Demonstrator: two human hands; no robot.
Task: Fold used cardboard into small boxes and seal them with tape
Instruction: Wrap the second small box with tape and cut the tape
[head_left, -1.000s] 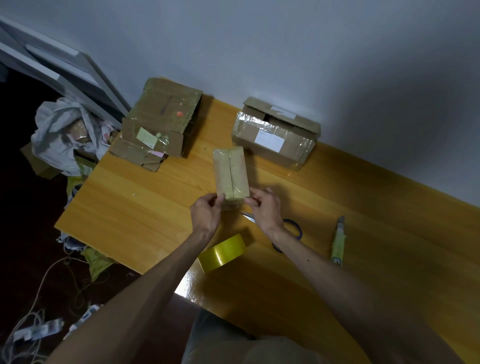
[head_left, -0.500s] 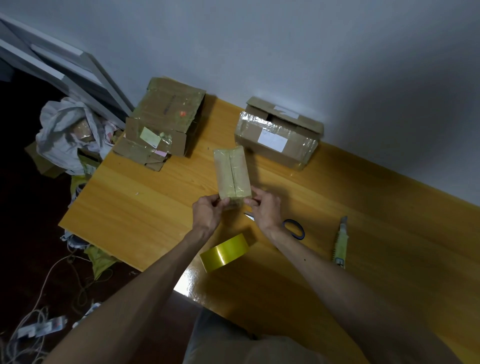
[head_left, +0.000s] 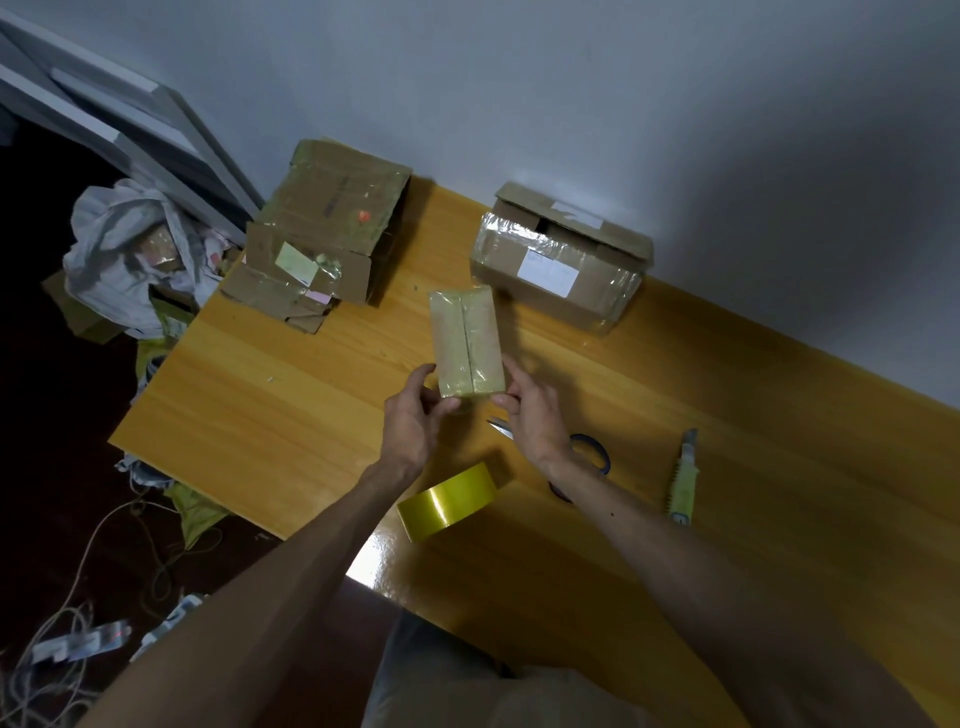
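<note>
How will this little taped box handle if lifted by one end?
Probably stiff: the small box shows straight edges. Likely light: left hand and right hand pinch just its near end. Its glossy surface may be slippery.

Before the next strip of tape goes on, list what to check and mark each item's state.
1. Left hand and right hand grip the small box at its near end: ok.
2. Top seam under tape: ok.
3. Near end sealed: cannot tell, fingers hide it.
4. Tape roll on the table, within reach: ok.
5. Scissors beside right wrist: ok.
6. Utility knife blade retracted: cannot tell.
</note>
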